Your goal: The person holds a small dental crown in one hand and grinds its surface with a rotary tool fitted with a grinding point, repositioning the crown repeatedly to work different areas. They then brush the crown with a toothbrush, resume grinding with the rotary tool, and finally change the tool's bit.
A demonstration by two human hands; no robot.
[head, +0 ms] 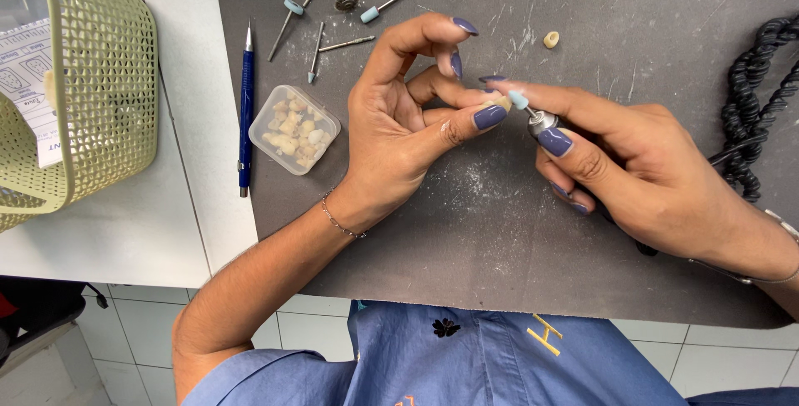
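Fingers of my left hand (pixel 408 119) pinch a small cream tooth (pixel 499 103) between thumb and a fingertip, the other fingers curled loosely above it. Most of the tooth is hidden by my thumbnail, so I cannot make out its shape. My right hand (pixel 632 169) is closed around a handpiece (pixel 543 121); only its metal nose and the pale blue tip (pixel 518 100) show, the body being buried in my palm. The tip touches the tooth or sits just beside it; I cannot tell which. Both hands hover over the grey mat (pixel 499 223) on the desk (pixel 125 231), near the mat's middle.

Another cream piece (pixel 551 39) lies alone on the mat beyond my hands. Left of my left hand a clear box (pixel 294 129) holds more teeth, just beside a blue pen (pixel 245 106). Burs (pixel 333 15) lie scattered at the top, some cut off by the edge. A green basket (pixel 100 81) is cropped at the left, a black coiled cord (pixel 757 98) at the right.
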